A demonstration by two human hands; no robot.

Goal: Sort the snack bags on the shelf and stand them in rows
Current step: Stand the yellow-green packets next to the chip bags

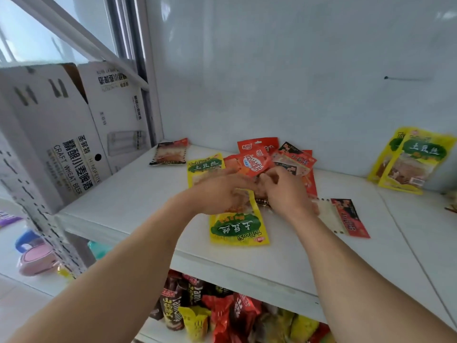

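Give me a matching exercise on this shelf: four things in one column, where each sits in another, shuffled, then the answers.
Things:
1. cardboard boxes
2. standing yellow bags
3. upside-down yellow bag
4. dark bag

Places:
A. leaning on the back wall, far right
B. far left of the shelf
C. flat, nearest the front edge
D. flat, alone, back left near the boxes

Pairs: 1-B, 2-A, 3-C, 4-D

Bags under both hands (217, 191) hidden, fingertips blurred; lower-shelf snacks (222, 315) cut off.

Glossy plastic snack bags (239, 229) lie on a smooth white shelf (138, 194) beside matt cardboard boxes (57, 134).
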